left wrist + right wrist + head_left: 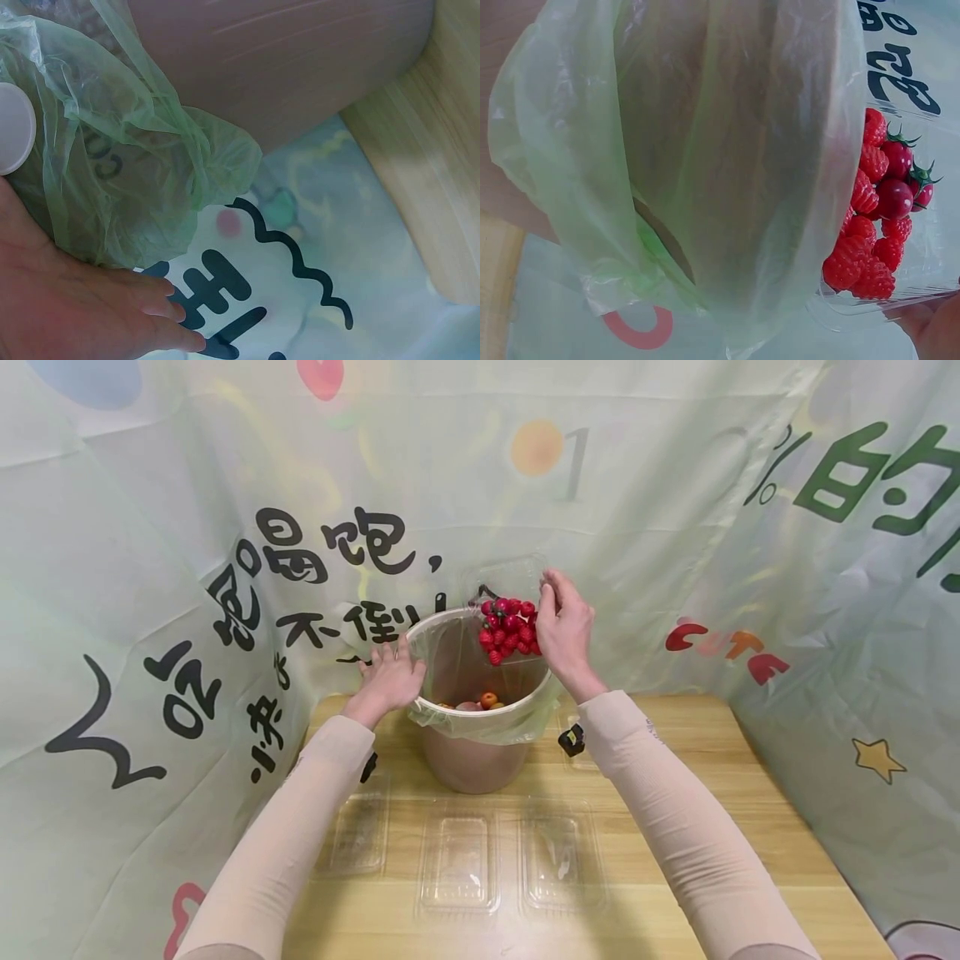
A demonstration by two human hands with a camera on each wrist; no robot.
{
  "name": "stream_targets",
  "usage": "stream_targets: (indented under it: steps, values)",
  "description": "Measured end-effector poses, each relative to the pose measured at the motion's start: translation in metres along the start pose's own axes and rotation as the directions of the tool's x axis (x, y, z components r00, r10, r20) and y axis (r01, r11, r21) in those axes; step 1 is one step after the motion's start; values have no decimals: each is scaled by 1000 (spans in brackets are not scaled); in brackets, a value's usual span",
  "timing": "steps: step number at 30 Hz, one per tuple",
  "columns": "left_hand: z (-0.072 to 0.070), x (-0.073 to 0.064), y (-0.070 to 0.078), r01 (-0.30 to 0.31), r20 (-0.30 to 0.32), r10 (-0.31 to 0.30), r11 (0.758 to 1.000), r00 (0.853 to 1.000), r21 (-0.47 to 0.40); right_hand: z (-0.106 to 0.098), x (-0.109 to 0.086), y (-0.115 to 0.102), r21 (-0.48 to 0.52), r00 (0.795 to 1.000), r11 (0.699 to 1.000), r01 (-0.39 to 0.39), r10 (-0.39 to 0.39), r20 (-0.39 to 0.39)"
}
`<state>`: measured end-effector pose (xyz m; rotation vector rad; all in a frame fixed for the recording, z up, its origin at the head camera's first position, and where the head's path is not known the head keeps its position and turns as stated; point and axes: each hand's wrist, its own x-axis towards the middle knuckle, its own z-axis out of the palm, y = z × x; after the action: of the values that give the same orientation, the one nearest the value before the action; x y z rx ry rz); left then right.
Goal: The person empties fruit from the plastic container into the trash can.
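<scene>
My right hand [566,625] grips the edge of a clear plastic box [510,570] above the bin's far right side. The box is tilted, and raspberries [504,643] with several small red cherry tomatoes [895,196] are gathered in its lower part. Below stands a pinkish bin [474,768] with a white rim, lined with a pale green plastic bag [487,727]. Round fruit, including an orange one [488,700], lies at the bottom inside. My left hand [392,677] rests at the bin's left rim with its fingers extended; in the left wrist view the fingers lie beside the bag.
On the wooden table [675,760] in front of the bin lie clear plastic containers: one on the left [358,831], one in the middle [459,864] and one on the right [561,860]. Another shows partly near my right wrist. Printed cloth walls [637,527] enclose the back and sides.
</scene>
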<state>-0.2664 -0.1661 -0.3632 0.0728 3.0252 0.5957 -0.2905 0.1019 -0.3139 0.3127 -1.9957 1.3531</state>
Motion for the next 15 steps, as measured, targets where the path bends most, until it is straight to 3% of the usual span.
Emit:
stream_targets:
  steps: [15]
  values:
    - [0,-1,1,8,4,-8,1000,1000,1,2,-2,3,-3,999,999,35,-35,-25]
